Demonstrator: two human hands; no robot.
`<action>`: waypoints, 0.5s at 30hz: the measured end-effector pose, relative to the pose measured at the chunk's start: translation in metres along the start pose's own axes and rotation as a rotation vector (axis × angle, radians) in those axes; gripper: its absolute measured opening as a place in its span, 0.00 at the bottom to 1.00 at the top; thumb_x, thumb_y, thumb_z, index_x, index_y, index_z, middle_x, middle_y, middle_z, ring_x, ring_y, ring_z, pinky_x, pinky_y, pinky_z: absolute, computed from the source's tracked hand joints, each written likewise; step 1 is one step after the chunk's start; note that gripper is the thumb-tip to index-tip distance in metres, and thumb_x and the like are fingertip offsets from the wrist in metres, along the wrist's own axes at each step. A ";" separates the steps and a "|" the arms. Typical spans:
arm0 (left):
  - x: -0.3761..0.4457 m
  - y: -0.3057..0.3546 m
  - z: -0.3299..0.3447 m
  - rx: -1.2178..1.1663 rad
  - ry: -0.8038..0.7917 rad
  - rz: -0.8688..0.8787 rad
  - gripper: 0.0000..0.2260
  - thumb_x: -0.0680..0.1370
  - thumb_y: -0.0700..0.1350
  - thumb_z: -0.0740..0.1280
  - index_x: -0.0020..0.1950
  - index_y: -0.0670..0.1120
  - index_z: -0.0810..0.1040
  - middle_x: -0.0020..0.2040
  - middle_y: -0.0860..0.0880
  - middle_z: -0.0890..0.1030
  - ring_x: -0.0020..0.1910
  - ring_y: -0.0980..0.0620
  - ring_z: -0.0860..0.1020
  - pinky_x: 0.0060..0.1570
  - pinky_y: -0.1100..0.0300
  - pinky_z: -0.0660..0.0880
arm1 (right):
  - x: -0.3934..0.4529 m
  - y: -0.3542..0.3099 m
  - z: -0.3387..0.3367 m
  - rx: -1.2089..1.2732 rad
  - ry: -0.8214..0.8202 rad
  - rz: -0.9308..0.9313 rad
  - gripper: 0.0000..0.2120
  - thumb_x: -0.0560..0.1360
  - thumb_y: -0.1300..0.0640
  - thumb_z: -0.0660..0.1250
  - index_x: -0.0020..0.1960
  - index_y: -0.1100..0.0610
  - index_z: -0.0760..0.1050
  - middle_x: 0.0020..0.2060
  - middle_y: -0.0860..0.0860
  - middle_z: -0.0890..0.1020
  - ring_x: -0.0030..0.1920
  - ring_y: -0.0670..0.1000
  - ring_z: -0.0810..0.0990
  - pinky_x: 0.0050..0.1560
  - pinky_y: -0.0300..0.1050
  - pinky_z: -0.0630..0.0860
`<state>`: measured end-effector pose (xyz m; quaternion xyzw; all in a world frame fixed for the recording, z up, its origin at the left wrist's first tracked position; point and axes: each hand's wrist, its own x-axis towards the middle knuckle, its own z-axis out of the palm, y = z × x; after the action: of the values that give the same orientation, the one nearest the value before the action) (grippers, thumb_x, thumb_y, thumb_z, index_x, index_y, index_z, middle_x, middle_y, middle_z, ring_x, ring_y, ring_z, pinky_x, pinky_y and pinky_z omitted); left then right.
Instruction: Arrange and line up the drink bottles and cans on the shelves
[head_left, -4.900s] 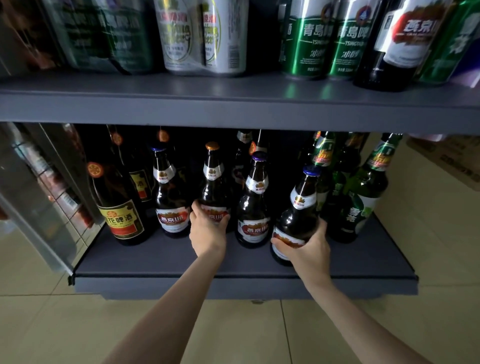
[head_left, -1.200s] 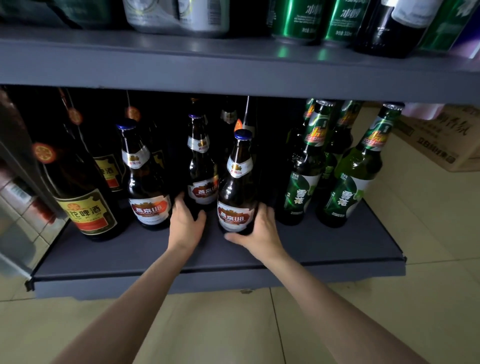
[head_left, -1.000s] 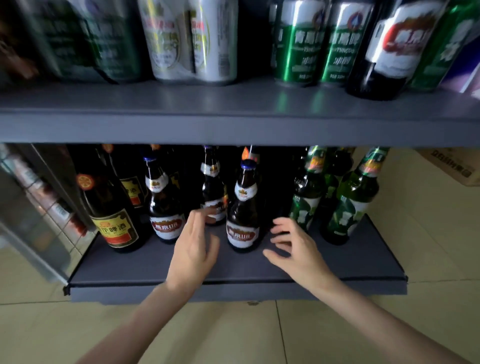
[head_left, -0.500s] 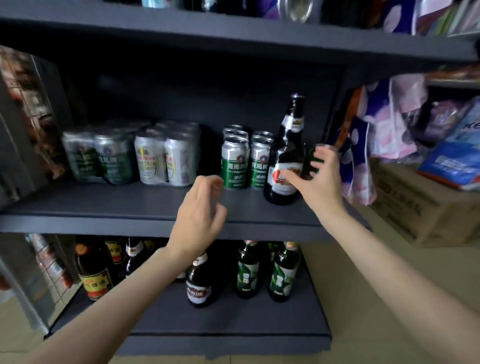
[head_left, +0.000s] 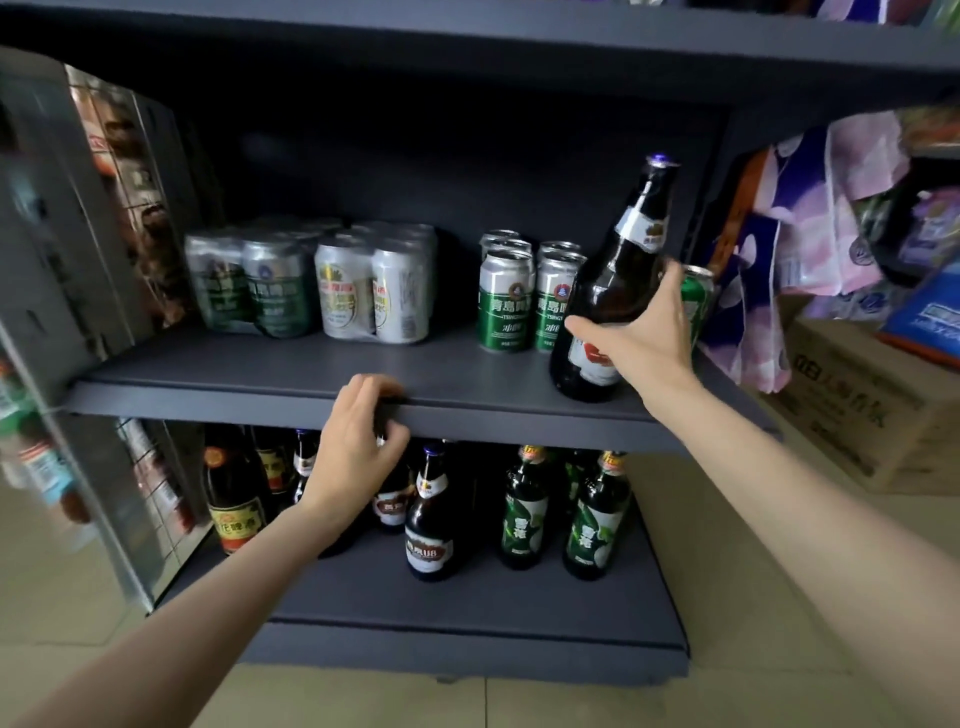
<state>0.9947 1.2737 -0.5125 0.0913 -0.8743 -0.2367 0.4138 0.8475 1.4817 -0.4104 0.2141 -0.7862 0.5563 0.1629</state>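
Now the right hand (head_left: 641, 332) grips the tall brown bottle (head_left: 613, 291) on the middle shelf (head_left: 291, 364), thumb and fingers curled around its body. That bottle leans left, its base at the shelf's right front; whether the base sits flat I cannot tell. 0.5 s ago the same hand was reaching past the upright bottle toward the green can (head_left: 696, 301) behind it; that can shows just right of the hand, partly hidden.

The left hand (head_left: 358, 452) has dropped from mid-air to the front lip of the middle shelf, fingers curled over the edge and thumb below, gripping it.

On that shelf, left of the brown bottle, stand 2 rows of green cans (head_left: 530, 301), and further left 2 shrink-wrapped can packs (head_left: 311, 286), as before.

Below the middle shelf, the bottom shelf (head_left: 467, 613) holds a U8 bottle (head_left: 428, 519) at the front, 2 green bottles (head_left: 558, 514) to its right, and a yellow-label bottle (head_left: 234, 499) at the left. 1 s ago both hands were down there among those bottles.
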 end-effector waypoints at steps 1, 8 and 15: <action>0.000 -0.001 0.000 -0.004 0.006 0.010 0.13 0.70 0.30 0.65 0.52 0.42 0.74 0.48 0.52 0.71 0.49 0.55 0.70 0.47 0.74 0.62 | -0.015 -0.004 -0.007 0.021 -0.051 -0.017 0.43 0.64 0.56 0.78 0.71 0.53 0.56 0.58 0.41 0.67 0.60 0.41 0.65 0.59 0.34 0.60; -0.049 -0.036 -0.003 0.070 0.112 0.029 0.12 0.69 0.33 0.61 0.50 0.39 0.75 0.49 0.45 0.74 0.49 0.50 0.69 0.51 0.65 0.63 | -0.117 -0.006 -0.008 0.112 -0.348 -0.189 0.39 0.56 0.55 0.82 0.56 0.38 0.62 0.49 0.25 0.74 0.54 0.28 0.72 0.52 0.22 0.67; -0.107 -0.133 -0.005 0.213 0.025 -0.194 0.13 0.68 0.36 0.58 0.50 0.38 0.76 0.48 0.41 0.74 0.45 0.41 0.71 0.48 0.57 0.65 | -0.211 0.059 0.139 0.148 -0.413 -0.011 0.40 0.55 0.53 0.81 0.60 0.42 0.64 0.55 0.41 0.77 0.58 0.39 0.74 0.59 0.35 0.70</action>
<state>1.0621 1.1938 -0.6477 0.2220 -0.8763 -0.1802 0.3878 0.9943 1.4008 -0.6078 0.3390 -0.7589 0.5558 -0.0147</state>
